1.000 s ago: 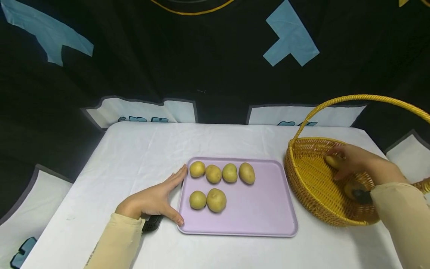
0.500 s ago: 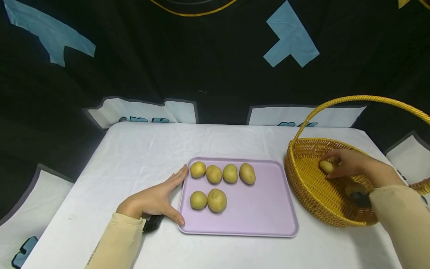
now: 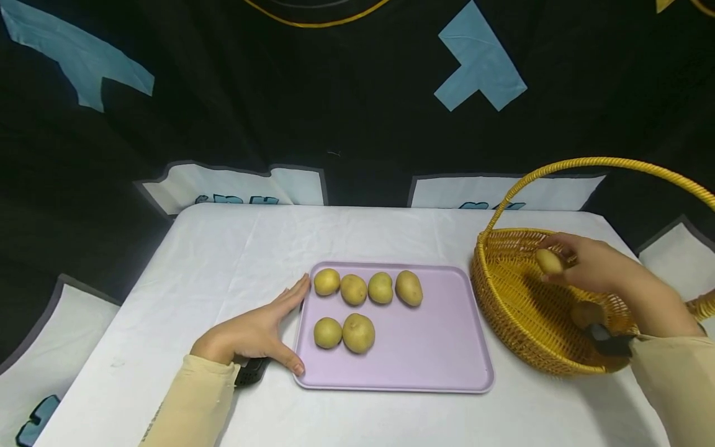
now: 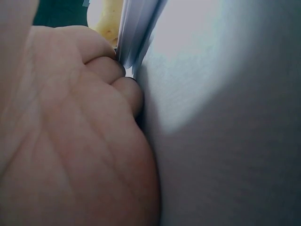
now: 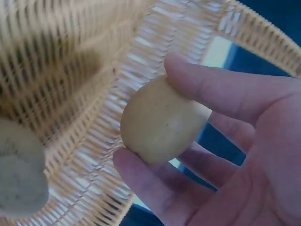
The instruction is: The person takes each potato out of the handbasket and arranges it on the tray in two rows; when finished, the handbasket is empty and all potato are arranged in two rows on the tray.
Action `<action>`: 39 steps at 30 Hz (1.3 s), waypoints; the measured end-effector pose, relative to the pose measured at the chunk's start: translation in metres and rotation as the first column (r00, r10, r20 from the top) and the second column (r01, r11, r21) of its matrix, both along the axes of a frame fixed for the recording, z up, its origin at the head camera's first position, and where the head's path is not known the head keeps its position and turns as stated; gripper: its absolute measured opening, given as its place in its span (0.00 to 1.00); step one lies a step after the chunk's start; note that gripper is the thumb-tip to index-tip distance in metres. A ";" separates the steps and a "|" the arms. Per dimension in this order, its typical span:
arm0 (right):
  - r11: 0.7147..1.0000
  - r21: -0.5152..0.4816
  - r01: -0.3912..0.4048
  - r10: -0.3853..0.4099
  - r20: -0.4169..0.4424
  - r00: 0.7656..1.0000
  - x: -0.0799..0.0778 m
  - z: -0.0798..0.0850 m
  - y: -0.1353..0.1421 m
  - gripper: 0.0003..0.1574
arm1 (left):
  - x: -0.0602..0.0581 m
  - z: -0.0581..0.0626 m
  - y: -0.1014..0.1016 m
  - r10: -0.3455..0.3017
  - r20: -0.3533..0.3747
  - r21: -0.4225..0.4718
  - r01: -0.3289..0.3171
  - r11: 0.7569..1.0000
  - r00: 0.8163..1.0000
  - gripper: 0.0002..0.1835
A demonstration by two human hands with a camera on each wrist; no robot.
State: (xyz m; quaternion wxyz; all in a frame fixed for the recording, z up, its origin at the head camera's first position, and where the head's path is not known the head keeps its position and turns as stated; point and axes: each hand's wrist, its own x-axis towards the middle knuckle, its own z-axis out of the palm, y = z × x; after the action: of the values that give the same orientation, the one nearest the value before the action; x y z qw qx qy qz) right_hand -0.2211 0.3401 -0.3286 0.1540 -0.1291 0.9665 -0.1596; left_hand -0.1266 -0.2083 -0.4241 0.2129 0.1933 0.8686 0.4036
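On the right of the head view, my right hand (image 3: 594, 264) pinches a potato (image 3: 550, 261) over the yellow wicker basket (image 3: 497, 310). The right wrist view shows this smooth potato (image 5: 162, 122) between thumb and fingers. Another potato (image 3: 586, 315) lies in the basket below, partly hidden by the wrist. My left hand (image 3: 254, 329) rests at the left edge of the lilac tray (image 3: 430, 347), thumb and fingers spread along its rim. Several potatoes sit on that tray: a back row ending with an oblong potato (image 3: 409, 288), and two in front, one a large potato (image 3: 359, 333).
A tall arched handle (image 3: 592, 162) rises over the basket. The tray lies on a white-covered table (image 3: 357, 239), left of the basket. Behind the table hangs a black cloth (image 3: 313, 112) with blue patches.
My right hand has lifted the potato off the basket's floor, shifting first left, then slightly back to the right. My left hand and the tray potatoes stay where they were.
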 end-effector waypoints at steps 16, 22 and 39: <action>0.932 -0.273 0.240 -0.272 -0.086 0.958 0.050 0.005 -0.049 0.54 | 0.000 -0.003 -0.003 -0.008 -0.009 -0.013 0.008 1.000 1.000 0.83; 0.924 -0.300 0.236 -0.285 -0.132 0.949 0.063 0.010 -0.065 0.54 | -0.001 -0.002 -0.001 -0.015 -0.001 -0.001 0.015 1.000 1.000 0.82; 0.900 -0.434 0.042 -0.109 -0.131 0.985 0.084 -0.008 -0.142 0.37 | -0.001 -0.001 -0.001 -0.001 0.001 -0.003 0.001 1.000 1.000 0.82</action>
State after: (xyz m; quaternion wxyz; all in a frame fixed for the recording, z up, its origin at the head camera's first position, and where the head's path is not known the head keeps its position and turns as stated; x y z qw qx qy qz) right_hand -0.1374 0.1978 -0.3369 0.0415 -0.1341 0.9207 -0.3642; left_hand -0.1273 -0.2090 -0.4254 0.2139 0.1933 0.8689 0.4024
